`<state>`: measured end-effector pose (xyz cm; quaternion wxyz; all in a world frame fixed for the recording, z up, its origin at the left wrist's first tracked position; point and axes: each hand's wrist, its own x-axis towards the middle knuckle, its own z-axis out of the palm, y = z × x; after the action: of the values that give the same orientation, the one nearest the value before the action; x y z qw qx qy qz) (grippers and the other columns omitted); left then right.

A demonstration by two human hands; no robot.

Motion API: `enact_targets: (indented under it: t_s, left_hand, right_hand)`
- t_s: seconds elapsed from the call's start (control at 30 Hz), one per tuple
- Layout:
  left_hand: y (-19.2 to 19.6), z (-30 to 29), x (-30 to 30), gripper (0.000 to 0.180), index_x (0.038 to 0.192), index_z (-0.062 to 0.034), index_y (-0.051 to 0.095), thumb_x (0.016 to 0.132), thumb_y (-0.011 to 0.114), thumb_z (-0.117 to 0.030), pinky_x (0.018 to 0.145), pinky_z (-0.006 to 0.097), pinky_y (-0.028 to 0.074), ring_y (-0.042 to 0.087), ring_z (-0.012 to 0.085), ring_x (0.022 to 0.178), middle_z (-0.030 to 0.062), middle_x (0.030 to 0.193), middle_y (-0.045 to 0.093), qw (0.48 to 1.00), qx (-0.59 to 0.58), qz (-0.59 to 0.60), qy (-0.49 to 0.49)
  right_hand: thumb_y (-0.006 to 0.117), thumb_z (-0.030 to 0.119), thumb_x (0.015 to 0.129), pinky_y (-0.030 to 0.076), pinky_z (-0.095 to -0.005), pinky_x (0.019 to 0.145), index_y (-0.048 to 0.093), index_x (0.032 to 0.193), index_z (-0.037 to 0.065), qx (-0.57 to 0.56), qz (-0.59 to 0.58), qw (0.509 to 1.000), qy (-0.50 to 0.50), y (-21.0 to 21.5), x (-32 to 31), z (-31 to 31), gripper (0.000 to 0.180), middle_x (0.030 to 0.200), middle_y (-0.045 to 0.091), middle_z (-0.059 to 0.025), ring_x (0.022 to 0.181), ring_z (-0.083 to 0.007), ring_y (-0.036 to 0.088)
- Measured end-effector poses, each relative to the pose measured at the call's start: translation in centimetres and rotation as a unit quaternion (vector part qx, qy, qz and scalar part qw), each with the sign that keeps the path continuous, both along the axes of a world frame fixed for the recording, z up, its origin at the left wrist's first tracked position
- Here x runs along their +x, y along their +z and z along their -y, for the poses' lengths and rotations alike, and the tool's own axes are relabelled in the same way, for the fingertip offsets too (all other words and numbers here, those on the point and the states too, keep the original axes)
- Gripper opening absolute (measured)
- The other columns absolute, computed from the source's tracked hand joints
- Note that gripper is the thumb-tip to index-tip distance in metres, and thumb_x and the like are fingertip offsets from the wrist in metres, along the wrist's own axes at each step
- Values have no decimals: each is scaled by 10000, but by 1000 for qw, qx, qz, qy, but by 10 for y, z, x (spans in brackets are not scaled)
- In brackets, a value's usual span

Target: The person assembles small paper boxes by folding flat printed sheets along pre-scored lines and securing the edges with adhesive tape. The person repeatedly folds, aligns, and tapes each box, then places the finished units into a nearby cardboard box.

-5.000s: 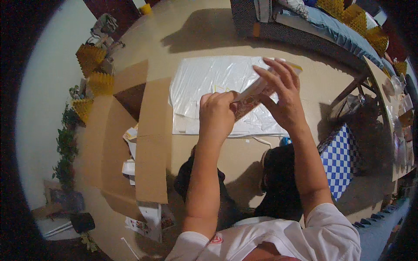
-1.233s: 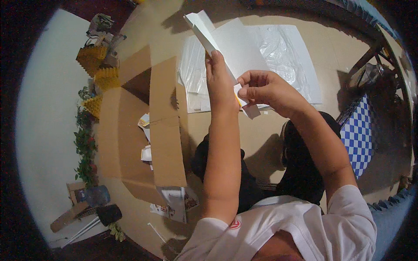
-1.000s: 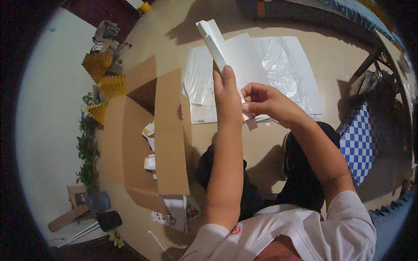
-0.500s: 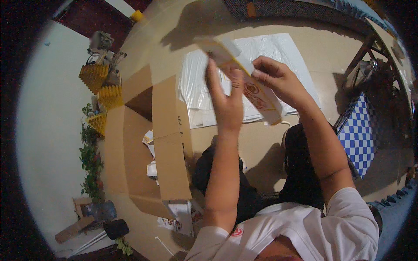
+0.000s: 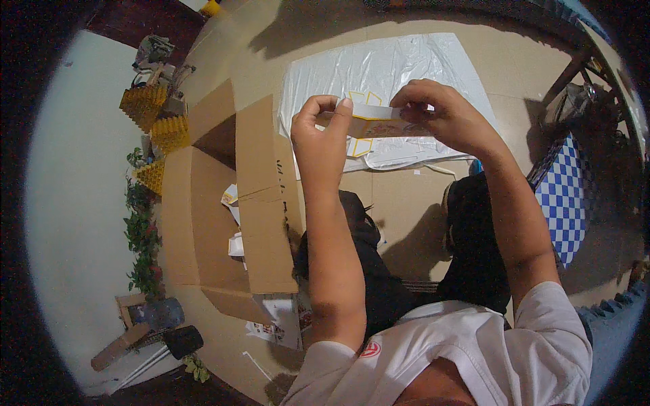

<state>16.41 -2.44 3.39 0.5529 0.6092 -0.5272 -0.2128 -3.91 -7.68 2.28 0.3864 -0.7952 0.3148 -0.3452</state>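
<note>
Head-worn fisheye — facing down — left hand [image 5: 323, 142], right hand [image 5: 447, 116] near, floor [image 5: 399, 193] farther

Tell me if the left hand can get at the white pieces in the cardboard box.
Probably yes, once freed: the left hand grips the printed carton, but the cardboard box is open to its left, with the white pieces visible past one flap.

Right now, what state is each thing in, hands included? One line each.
Left hand: closed, pinching the card's left end
Right hand: closed on the card's right end
White, yellow-edged printed card: folded, held off the floor
Large brown cardboard box: open, flaps spread, white paperboard pieces inside
White sheets with shiny plastic film: lying flat, film wrinkled
Blue-and-white checkered item: right side in shadow
</note>
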Motion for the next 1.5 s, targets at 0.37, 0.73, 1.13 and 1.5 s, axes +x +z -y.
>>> enact_targets:
  t_s: [0.37, 0.73, 1.13, 1.5]
  left_hand:
    - [-6, 1, 0, 174, 855, 25, 623, 836, 680, -138, 698, 254, 456, 548, 96, 744, 39, 786, 619, 992, 68, -62, -91]
    - [-1, -5, -10, 149, 874, -30, 644, 839, 715, -155, 731, 236, 428, 530, 80, 770, -17, 795, 595, 964, 140, -93, -205]
    - [-29, -1, -34, 191, 1033, 26, 649, 886, 619, -91, 796, 291, 466, 589, 140, 840, 70, 904, 669, 960, 173, 39, -218]
    - [-40, 13, -57, 264, 1033, 41, 594, 962, 580, -213, 783, 254, 460, 565, 112, 843, 64, 920, 631, 960, 43, -274, -50]
  right_hand:
    - [649, 85, 869, 516, -300, 845, 648, 970, 58, -7, -7, 1000, -2, -5, -3, 5, 105, 933, 576, -36, 951, -167, 537]
    - [688, 65, 822, 491, -310, 769, 653, 946, 66, -7, 23, 999, 26, -1, -9, 4, 129, 985, 552, -53, 899, -177, 540]
    - [685, -9, 732, 141, -476, 1187, 617, 899, 89, -156, -114, 979, 69, 4, -16, 19, 205, 907, 599, -19, 1030, -200, 564]
    - [703, 520, 796, 429, -408, 955, 255, 1470, 72, 275, 146, 949, -54, -8, -2, 7, 925, 1399, 402, -262, 1228, -366, 461]
